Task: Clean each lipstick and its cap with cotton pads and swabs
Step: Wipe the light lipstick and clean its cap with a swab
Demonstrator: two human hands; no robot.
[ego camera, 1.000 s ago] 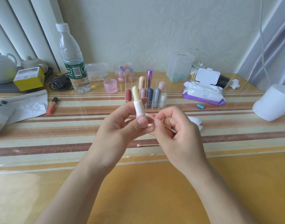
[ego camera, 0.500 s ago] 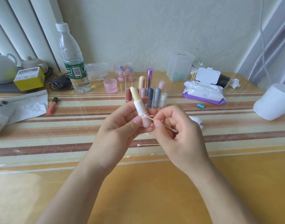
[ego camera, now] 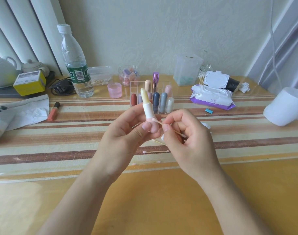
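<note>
My left hand grips an uncapped lipstick by its pink base, held upright, with a pale yellow stick above a white sleeve. My right hand pinches a wooden cotton swab; its tip touches the lipstick where the white sleeve meets the pink base. A clear organiser behind the hands holds several capped lipsticks. Two used swabs lie on the table under my hands. A white cotton pad shows behind my right hand.
At the back stand a water bottle, a pink cup, a jar of small capsules, a clear box, a swab jar and a wet-wipe pack. An orange lip gloss and tissue lie left; a white roll right.
The lipstick has tilted slightly left and sits higher out of my left hand, showing more of its pink base. The swab tip has stayed at the base joint.
</note>
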